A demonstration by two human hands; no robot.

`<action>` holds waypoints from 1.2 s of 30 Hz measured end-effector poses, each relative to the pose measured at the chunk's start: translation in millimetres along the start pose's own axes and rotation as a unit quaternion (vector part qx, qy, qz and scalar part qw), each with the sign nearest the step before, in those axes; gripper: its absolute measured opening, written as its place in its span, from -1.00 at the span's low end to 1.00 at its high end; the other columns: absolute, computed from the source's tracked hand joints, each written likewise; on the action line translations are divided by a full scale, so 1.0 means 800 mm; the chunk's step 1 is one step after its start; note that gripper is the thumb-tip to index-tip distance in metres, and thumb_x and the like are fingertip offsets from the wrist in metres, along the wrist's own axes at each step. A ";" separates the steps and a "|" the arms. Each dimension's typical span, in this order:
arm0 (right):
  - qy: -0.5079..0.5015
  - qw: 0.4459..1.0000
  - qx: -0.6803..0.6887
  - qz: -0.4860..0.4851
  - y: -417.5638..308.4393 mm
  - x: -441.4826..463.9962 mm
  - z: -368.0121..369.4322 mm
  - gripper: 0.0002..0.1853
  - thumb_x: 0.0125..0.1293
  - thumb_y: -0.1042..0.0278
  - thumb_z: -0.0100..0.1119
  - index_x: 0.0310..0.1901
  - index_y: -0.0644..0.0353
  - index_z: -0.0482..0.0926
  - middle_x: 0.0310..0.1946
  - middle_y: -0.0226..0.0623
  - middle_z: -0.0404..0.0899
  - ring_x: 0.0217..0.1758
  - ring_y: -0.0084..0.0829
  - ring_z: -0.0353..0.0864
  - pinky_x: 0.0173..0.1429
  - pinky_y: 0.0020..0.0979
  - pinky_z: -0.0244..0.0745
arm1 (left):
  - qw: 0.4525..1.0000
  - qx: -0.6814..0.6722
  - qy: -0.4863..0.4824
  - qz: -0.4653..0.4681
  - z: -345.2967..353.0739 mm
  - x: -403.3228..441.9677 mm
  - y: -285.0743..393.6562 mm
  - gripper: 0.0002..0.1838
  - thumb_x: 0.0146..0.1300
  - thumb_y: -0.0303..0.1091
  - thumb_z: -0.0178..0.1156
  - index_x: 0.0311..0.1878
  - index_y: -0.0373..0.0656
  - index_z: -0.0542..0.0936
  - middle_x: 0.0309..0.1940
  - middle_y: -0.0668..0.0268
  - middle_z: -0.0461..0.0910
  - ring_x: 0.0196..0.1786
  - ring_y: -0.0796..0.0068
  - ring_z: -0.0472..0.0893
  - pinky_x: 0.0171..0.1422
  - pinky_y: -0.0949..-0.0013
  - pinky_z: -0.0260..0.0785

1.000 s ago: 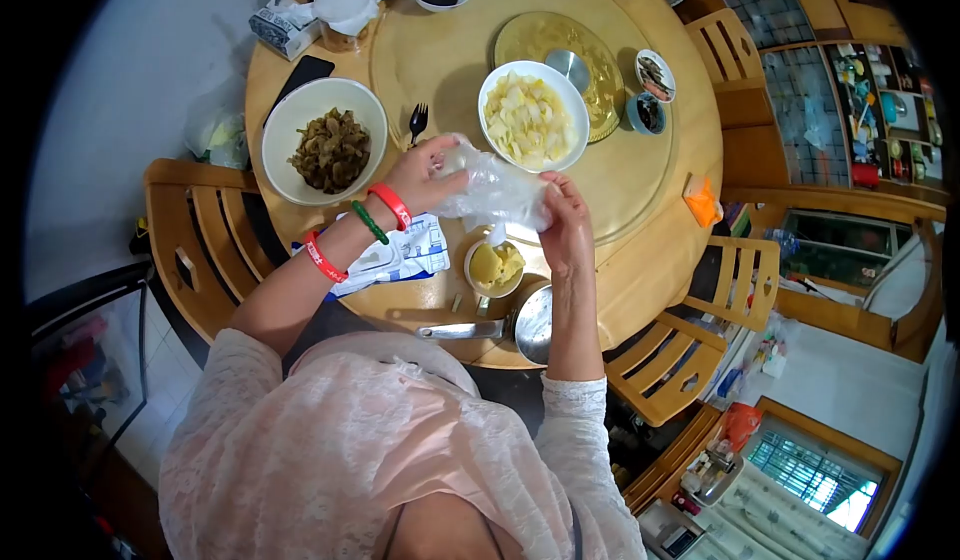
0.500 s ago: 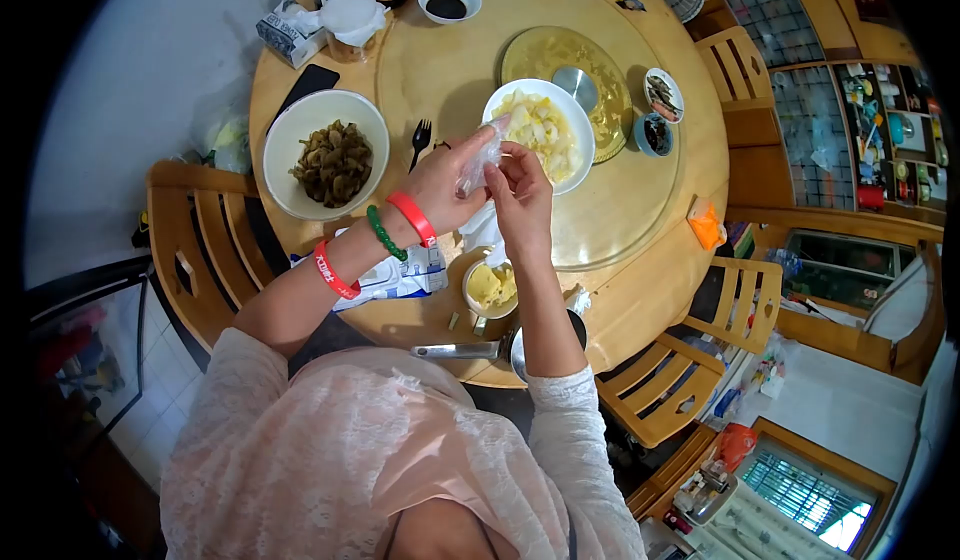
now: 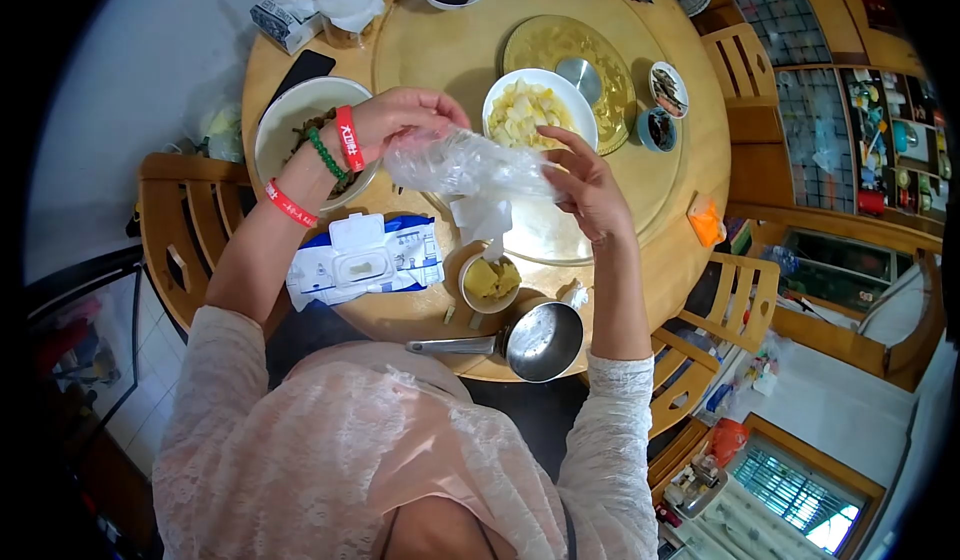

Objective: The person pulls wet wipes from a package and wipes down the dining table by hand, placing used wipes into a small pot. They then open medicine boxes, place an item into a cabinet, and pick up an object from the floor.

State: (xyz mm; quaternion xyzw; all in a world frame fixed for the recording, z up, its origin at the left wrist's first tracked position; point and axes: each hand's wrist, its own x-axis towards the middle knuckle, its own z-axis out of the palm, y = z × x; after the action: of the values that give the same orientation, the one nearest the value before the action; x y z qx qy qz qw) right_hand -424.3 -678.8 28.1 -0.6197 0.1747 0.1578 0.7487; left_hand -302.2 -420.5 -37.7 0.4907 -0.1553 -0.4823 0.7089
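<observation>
Holds thin, crumpled, clear plastic (image 3: 472,165), maybe a bag, spread between left hand (image 3: 405,120) and right hand (image 3: 590,188), above the round, light-brown wooden table (image 3: 668,260). Pinches the right end; grips the left end too.

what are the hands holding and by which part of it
Thin, clear, crumpled plastic, held at its opposite ends: the left hand has one end and the right hand the other; exact finger placement is unclear.

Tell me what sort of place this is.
Probably a home dining area: a round wooden table, slatted wooden chairs around it, and bowls of food on top.
</observation>
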 end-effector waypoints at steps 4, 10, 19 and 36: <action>-0.127 0.986 -0.109 -0.009 0.002 0.006 0.019 -0.25 0.02 0.78 0.03 0.33 0.09 0.28 0.13 -0.37 0.48 -0.46 -0.82 0.30 -0.49 -0.75 0.21 | 0.985 -0.138 -0.091 0.055 0.014 0.009 0.016 -0.66 0.23 -0.42 0.07 0.07 -0.31 0.46 -0.12 0.31 0.54 -0.07 0.63 0.54 0.04 0.58 0.37; -0.197 0.977 0.066 -0.047 0.064 0.009 0.031 -0.46 0.06 0.58 0.23 0.16 0.24 0.43 -0.01 -0.39 0.53 -0.03 -0.57 0.51 0.09 -0.55 0.37 | 0.989 -0.075 -0.122 0.048 0.028 0.007 -0.005 -0.64 0.21 -0.49 0.11 0.10 -0.26 0.48 -0.09 0.33 0.53 -0.05 0.66 0.51 0.08 0.55 0.37; -0.143 0.975 0.144 -0.091 0.104 -0.061 0.104 -0.66 0.15 0.30 0.30 -0.09 0.32 0.58 0.12 -0.26 0.43 0.10 -0.41 0.45 0.22 -0.39 0.29 | 0.987 0.085 -0.001 0.134 0.048 -0.004 -0.088 -0.77 0.17 -0.57 0.10 -0.07 -0.25 0.51 -0.16 0.38 0.53 -0.07 0.64 0.51 0.12 0.53 0.32; 0.144 0.836 0.486 -0.211 0.125 -0.108 0.046 -0.65 0.32 -0.06 0.04 -0.30 0.06 0.59 -0.15 -0.31 0.60 0.00 -0.23 0.50 0.19 -0.06 0.30 | 0.823 -0.564 0.067 -0.004 0.091 -0.036 -0.122 -0.86 0.30 -0.27 0.13 -0.16 -0.09 0.49 -0.41 0.41 0.42 -0.27 0.46 0.45 -0.09 0.36 0.39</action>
State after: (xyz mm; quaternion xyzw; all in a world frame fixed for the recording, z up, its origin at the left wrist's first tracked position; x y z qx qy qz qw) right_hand -544.2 -626.3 -13.2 -0.2134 0.1998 -0.2001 0.9351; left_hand -418.6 -440.9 -78.8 0.0371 0.1937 -0.4543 0.8687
